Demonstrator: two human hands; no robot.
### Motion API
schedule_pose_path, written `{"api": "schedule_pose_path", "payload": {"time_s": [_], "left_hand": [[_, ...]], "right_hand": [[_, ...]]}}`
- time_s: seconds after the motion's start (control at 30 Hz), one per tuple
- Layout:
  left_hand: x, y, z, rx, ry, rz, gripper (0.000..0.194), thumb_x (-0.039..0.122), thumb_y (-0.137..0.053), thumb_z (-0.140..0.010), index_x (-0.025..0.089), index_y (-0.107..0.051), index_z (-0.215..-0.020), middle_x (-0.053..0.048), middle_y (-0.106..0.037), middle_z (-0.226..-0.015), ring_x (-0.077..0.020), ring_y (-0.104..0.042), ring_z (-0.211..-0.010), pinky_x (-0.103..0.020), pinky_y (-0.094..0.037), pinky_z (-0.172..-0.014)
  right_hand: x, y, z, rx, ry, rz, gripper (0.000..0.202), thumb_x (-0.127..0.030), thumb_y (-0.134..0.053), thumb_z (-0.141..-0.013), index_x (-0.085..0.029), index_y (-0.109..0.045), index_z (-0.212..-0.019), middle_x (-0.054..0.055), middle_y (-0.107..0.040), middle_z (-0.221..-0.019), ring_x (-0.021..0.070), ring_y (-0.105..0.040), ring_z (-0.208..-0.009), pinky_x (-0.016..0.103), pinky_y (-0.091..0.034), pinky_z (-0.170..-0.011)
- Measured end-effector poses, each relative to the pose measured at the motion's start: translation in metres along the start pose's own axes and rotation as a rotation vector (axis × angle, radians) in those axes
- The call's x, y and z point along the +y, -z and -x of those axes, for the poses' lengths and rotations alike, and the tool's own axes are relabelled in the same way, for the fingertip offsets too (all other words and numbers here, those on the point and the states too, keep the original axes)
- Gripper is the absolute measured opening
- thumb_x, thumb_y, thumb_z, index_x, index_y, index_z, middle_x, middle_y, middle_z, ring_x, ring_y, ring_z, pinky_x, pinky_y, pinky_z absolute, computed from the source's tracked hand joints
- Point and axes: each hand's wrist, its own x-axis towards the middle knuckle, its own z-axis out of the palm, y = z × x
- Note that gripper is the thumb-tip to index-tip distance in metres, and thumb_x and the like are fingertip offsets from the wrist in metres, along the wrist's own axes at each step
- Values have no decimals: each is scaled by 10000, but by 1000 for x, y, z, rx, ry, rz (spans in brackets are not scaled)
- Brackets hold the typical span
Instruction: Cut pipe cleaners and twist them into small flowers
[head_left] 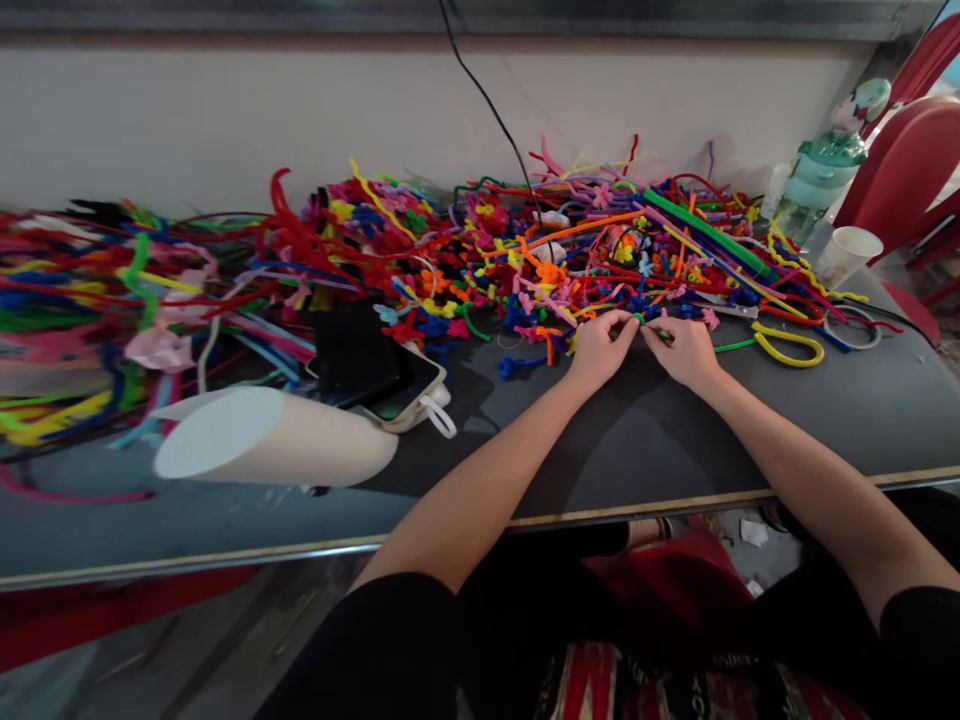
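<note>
Over the dark tabletop, my left hand [602, 346] pinches a green pipe cleaner [733, 347] at its small curled end. My right hand [684, 350] grips the same green stem a little to the right, and its straight tail sticks out past that hand. Fingertips of both hands are close together and cover much of the curled part. Just behind them lies a heap of colourful pipe cleaners [600, 250], some twisted into small flower-like shapes. A yellow pipe cleaner loop [795, 348] rests right of my right hand.
Left of my arms are a black phone [360, 355], a pale case with a strap [424, 400] and a white paper roll [300, 440]. A paper cup [851, 255] and green bottle [817, 180] stand at the right. A black cable [487, 100] hangs down behind.
</note>
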Motion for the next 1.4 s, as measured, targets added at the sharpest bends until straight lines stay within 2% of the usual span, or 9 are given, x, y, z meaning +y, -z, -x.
{"api": "schedule_pose_path", "payload": {"time_s": [0.13, 0.4, 0.57, 0.7, 0.83, 0.97, 1.1, 1.23, 1.4], "left_hand": [[3, 1, 0, -9, 41, -9, 293, 400, -511, -928, 166, -631, -801, -19, -681, -713, -140, -607, -629, -247, -467, -591], [4, 1, -2, -16, 69, 70, 223, 364, -582, -881, 161, -670, -857, -40, -715, -821, -169, -641, -746, -274, -475, -704], [0, 3, -6, -3, 69, 215, 197, 338, -589, -850, 163, -662, -796, -27, -676, -764, -160, -599, -724, -278, -456, -699], [3, 2, -6, -82, 100, 380, 219, 374, -623, -816, 161, -652, -771, -11, -638, -704, -133, -557, -652, -261, -436, -648], [6, 2, -5, -212, 106, 486, 272, 425, -656, -796, 154, -650, -790, -17, -650, -720, -128, -573, -672, -261, -467, -684], [6, 2, -5, -275, 60, 462, 318, 466, -667, -794, 148, -650, -790, -34, -664, -759, -131, -582, -696, -259, -477, -688], [6, 2, -5, -280, 7, 402, 319, 470, -651, -816, 152, -661, -793, -27, -660, -738, -132, -580, -679, -248, -463, -643], [6, 1, -4, -193, 20, 390, 337, 489, -657, -813, 154, -676, -781, -19, -648, -701, -133, -572, -651, -247, -451, -613], [4, -2, -3, -75, 96, 488, 363, 532, -695, -761, 169, -688, -776, -10, -640, -685, -130, -560, -627, -253, -448, -610]], "right_hand": [[1, 0, 0, -86, 59, 77, 265, -295, -489, -902, -218, -742, -918, 53, -724, -790, 184, -625, -683, 269, -362, -595], [-4, 10, 0, -170, 62, 273, 312, -307, -422, -963, -227, -719, -1015, 54, -744, -850, 201, -669, -765, 265, -391, -614], [0, 16, -2, -19, 64, 236, 326, -253, -414, -963, -231, -656, -1181, 67, -725, -1135, 228, -676, -999, 302, -460, -736], [6, 15, -4, 194, -69, 100, 251, -343, -528, -926, -197, -630, -1102, 73, -740, -1011, 233, -688, -889, 340, -479, -764], [12, 8, -6, 311, -60, -146, 136, -322, -583, -876, -193, -623, -883, 62, -725, -906, 199, -681, -844, 336, -494, -793], [12, -3, -8, 258, -46, -456, 127, -283, -543, -873, -186, -624, -863, 38, -692, -808, 148, -656, -746, 300, -517, -733], [12, -10, -8, 157, -78, -624, 176, -346, -620, -828, -184, -687, -845, 32, -695, -785, 133, -627, -688, 279, -506, -647], [12, -11, -9, 116, -90, -670, 299, -479, -680, -784, -191, -741, -835, 37, -702, -760, 133, -596, -633, 284, -495, -599], [11, -7, -9, 97, 82, -606, 292, -479, -621, -851, -224, -764, -861, 57, -723, -914, 163, -649, -782, 317, -533, -711]]}}
